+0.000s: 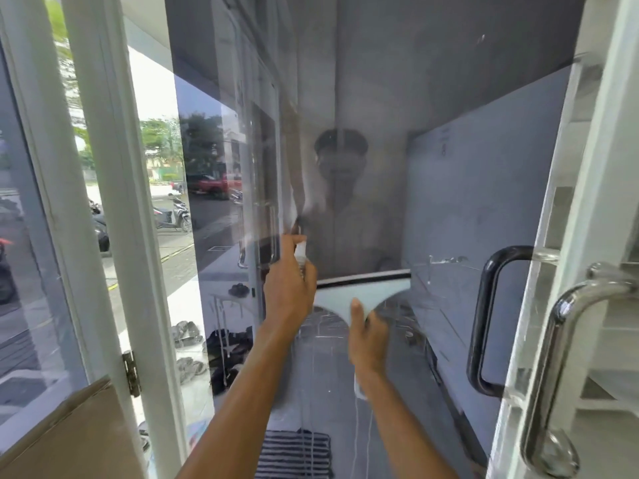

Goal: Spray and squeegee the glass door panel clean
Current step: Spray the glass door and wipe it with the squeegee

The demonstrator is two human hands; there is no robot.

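Holding the squeegee [361, 292] with its black rubber blade [363, 276] level and pressed to the glass door panel [456, 202], the right hand [368, 335] is closing its fingers [378, 327] round the pale handle, thumb lying up the neck, most likely so that the pressure is spreading evenly along the whole edge. The blade is sitting about mid-height on the pane, left of the black pull handle [482, 323] and apart from it, which is leaving room for a straight stroke.

Just beside the blade's left end, the left hand [288, 293] is gripping a small spray bottle [300, 255], fingers [307, 276] curled round its body and the nozzle end pointing up toward the glass. Keeping it this near is probably letting the person wet a patch and wipe it without swapping tools. Whether a finger is resting on the pump cannot be told.

Pale runs of liquid are showing on the lower glass [221, 305], so the pane is looking wetted and, by my reading, the wiping is only partly done: hazy smears are lingering above the blade. A chrome handle [553, 371] is standing at the right edge and a striped mat [294, 454] is lying on the floor below
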